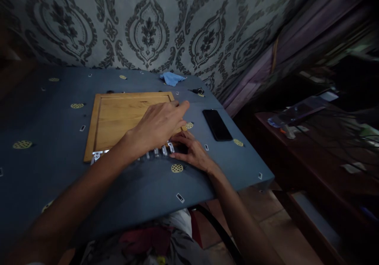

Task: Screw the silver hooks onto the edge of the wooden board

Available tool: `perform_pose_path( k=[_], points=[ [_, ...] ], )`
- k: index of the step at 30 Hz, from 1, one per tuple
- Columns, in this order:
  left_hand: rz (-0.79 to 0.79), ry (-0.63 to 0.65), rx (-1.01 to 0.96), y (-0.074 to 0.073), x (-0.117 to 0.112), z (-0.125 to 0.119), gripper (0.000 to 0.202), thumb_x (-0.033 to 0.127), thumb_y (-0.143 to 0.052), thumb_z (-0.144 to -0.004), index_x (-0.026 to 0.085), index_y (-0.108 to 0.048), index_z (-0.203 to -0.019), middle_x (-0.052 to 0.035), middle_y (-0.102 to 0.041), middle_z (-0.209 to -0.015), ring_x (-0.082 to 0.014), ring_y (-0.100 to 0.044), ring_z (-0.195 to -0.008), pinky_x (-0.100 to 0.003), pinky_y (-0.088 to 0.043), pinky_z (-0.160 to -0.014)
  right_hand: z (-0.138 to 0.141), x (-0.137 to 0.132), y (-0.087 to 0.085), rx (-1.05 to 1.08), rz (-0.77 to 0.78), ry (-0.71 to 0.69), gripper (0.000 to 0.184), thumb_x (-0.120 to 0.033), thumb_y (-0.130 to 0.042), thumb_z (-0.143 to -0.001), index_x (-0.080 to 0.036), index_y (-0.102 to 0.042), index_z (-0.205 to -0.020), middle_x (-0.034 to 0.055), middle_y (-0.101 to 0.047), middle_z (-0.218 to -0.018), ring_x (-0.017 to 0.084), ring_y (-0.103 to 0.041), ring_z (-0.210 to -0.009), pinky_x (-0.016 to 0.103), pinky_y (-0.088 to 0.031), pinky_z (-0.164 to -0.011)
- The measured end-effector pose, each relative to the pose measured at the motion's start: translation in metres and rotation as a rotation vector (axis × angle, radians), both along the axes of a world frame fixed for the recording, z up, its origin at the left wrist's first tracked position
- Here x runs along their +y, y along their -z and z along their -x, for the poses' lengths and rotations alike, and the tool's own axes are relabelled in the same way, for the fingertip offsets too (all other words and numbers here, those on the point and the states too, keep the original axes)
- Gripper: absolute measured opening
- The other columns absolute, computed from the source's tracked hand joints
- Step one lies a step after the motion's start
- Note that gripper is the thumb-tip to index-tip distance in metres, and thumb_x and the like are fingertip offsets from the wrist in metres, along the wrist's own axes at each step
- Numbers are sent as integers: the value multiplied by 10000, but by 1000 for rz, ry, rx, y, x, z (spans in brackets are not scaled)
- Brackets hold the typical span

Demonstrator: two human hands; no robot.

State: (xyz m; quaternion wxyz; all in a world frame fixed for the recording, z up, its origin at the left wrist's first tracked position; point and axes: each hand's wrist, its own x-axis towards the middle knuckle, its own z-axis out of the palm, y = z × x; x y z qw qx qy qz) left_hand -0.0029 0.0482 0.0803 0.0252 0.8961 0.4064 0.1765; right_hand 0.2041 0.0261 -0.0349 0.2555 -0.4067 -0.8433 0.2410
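Observation:
A wooden board (122, 113) with a raised border lies on the table. My left hand (161, 123) reaches across its right side, fingers bent downward near the right front corner. Whatever those fingers hold, if anything, is hidden beneath the hand. Just in front, my right hand (194, 151) curls in from the right, thumb and forefinger around the end one of several small shiny metal clips (164, 151). These clips stand in a row along the board's front edge, partly covered by my left forearm. A silvery metal piece (99, 154) sits at the front left corner.
A black phone (217, 125) lies right of the board. Behind it are a small dark object like keys (197, 91) and a crumpled blue cloth (172, 78). A patterned wall borders the table's back. Cables (328, 138) and clutter cover a dark surface at right.

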Motion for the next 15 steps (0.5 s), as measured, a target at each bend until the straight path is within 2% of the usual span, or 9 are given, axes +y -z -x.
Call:
perform_pose_path(
  k=[4, 12, 15],
  points=[
    [34, 51, -54, 2, 2, 1, 67, 186, -558, -994, 177, -566, -1060, -74, -693, -1013, -240, -687, -908, -330, -474, -727, 0, 0, -2, 9, 5, -8, 485, -561, -766, -878, -226, -717, -1225, 113, -678, -1188, 305, -624, -1160, 501, -522, -1020],
    [86, 106, -59, 1, 1, 6, 177, 100, -521, -951, 188, -539, -1103, -88, -681, -1130, -264, -675, -1075, -370, -523, -885, 0, 0, -2, 21, 16, -11, 485, -586, -747, -884, -231, -722, -1213, 114, -670, -1172, 300, -621, -1130, 509, -528, -999],
    [86, 115, -33, -1, 1, 6, 186, 94, -509, -947, 187, -533, -1106, -96, -677, -1162, -274, -669, -1103, -387, -529, -904, 0, 0, -2, 31, 19, -13, 510, -616, -727, -886, -225, -719, -1213, 113, -668, -1159, 293, -623, -1117, 493, -527, -994]
  ],
)
